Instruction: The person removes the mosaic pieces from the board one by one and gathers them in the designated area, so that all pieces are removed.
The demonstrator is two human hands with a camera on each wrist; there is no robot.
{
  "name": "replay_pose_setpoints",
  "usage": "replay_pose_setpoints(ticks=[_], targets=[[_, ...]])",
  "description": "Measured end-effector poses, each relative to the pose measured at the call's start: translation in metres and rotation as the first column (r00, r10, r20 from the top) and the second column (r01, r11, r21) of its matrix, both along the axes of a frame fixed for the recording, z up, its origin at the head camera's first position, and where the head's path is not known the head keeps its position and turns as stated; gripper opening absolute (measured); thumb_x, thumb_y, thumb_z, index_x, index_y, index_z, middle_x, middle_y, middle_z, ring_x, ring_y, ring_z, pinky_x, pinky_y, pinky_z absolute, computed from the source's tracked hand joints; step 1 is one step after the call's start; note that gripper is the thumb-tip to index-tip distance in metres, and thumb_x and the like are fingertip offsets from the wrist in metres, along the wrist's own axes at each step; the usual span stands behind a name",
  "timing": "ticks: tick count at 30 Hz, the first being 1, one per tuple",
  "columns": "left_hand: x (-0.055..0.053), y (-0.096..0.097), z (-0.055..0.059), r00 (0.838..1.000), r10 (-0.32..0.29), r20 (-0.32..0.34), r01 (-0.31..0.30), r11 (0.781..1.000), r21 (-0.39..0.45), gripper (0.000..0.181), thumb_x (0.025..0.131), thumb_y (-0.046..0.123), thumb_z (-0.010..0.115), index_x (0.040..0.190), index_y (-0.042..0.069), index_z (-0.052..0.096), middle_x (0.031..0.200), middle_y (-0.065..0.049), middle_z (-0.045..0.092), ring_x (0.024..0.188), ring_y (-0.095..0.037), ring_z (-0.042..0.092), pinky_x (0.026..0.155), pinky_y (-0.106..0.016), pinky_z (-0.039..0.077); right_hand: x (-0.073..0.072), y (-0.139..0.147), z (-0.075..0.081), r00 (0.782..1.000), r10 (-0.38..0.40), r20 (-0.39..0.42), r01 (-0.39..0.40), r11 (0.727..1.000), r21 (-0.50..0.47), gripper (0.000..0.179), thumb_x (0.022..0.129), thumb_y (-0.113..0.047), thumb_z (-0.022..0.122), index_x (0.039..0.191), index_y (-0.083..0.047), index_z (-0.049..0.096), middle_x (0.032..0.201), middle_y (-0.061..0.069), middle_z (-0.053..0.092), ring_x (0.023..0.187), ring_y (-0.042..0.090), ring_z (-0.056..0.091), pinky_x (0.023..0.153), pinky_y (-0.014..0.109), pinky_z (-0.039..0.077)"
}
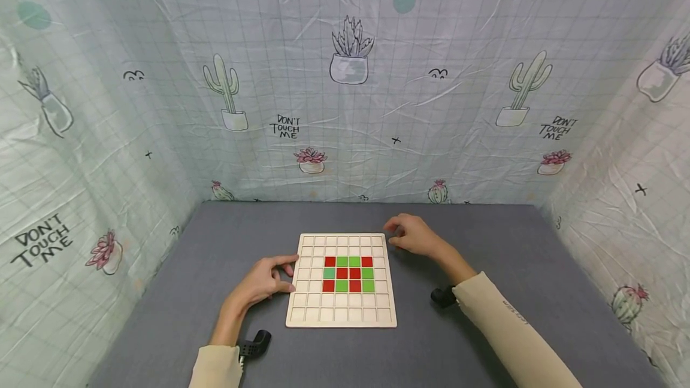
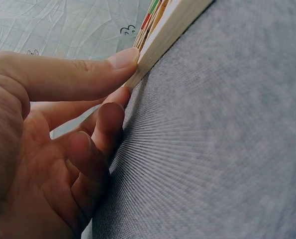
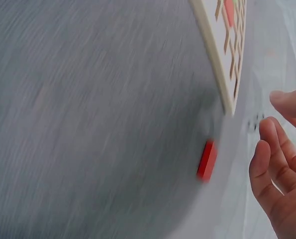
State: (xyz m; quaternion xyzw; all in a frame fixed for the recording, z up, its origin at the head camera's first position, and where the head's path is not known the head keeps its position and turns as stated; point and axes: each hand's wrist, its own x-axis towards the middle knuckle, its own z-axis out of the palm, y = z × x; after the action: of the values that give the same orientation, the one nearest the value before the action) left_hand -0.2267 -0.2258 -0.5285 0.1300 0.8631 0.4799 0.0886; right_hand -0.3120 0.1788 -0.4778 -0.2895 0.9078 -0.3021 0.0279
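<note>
A pale wooden grid board [image 1: 339, 316] lies on the grey table. Red and green square tiles [image 1: 354, 273] fill three rows near its middle, one of them a bluer green. My left hand [image 1: 260, 279] touches the board's left edge, thumb and index finger spread along it; in the left wrist view the thumb [image 2: 83, 77] rests against that edge. Beside the far right corner of the board, my right hand [image 1: 415, 235] hovers with loosely bent fingers and holds nothing. The right wrist view shows a red block [image 3: 207, 161] on the table near that corner; the head view does not show it.
Bare grid cells surround the tiles on the board. The grey table [image 1: 226, 238] extends around it, bounded at the back and both sides by a hanging cloth [image 1: 259, 76] printed with cacti. A black wrist device [image 1: 254, 344] sits at my left wrist, another [image 1: 443, 297] at my right.
</note>
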Motion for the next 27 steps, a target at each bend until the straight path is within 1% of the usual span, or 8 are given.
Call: replay_pose_setpoints(ticks=[9, 17, 23, 27], targets=[[-0.001, 0.0, -0.002, 1.0, -0.002, -0.008, 0.002, 1.0, -0.003, 0.068, 0.078, 0.005, 0.085, 0.142, 0.004, 0.062, 0.102, -0.01, 0.066, 0.044, -0.005, 0.036, 0.042, -0.026, 0.04, 0.006, -0.053, 0.002, 0.994, 0.111, -0.02, -0.11, 0.994, 0.024, 0.027, 0.095, -0.008, 0.07, 0.12, -0.002, 0.073, 0.108, 0.014, 0.071, 0.088, 0.022, 0.068, 0.074, 0.031, 0.055], [-0.002, 0.0, -0.002, 1.0, -0.001, -0.01, 0.001, 1.0, -0.006, 0.068, 0.079, 0.006, 0.085, 0.142, 0.004, 0.062, 0.102, -0.009, 0.066, 0.045, -0.006, 0.036, 0.043, -0.026, 0.04, 0.009, -0.088, -0.003, 0.991, 0.124, 0.041, -0.125, 0.992, 0.016, 0.025, 0.096, -0.012, 0.071, 0.12, -0.008, 0.074, 0.108, 0.006, 0.071, 0.093, 0.02, 0.07, 0.079, 0.032, 0.056], [-0.002, 0.0, -0.002, 1.0, -0.003, -0.01, 0.003, 1.0, -0.001, 0.069, 0.078, 0.006, 0.085, 0.142, 0.004, 0.061, 0.102, -0.009, 0.066, 0.045, -0.006, 0.037, 0.043, -0.026, 0.04, 0.012, -0.103, -0.004, 0.984, 0.165, 0.061, -0.167, 0.986, 0.024, 0.025, 0.095, -0.009, 0.069, 0.119, -0.008, 0.074, 0.109, 0.007, 0.071, 0.092, 0.019, 0.071, 0.08, 0.033, 0.056], [-0.002, 0.0, -0.002, 1.0, 0.002, 0.001, -0.002, 1.0, 0.006, 0.069, 0.078, 0.005, 0.086, 0.142, 0.004, 0.061, 0.102, -0.01, 0.065, 0.046, -0.006, 0.038, 0.043, -0.027, 0.04, 0.014, -0.112, -0.006, 0.982, 0.174, 0.069, -0.178, 0.982, 0.06, 0.025, 0.095, -0.009, 0.069, 0.119, -0.009, 0.074, 0.109, 0.007, 0.071, 0.091, 0.017, 0.068, 0.08, 0.032, 0.055]])
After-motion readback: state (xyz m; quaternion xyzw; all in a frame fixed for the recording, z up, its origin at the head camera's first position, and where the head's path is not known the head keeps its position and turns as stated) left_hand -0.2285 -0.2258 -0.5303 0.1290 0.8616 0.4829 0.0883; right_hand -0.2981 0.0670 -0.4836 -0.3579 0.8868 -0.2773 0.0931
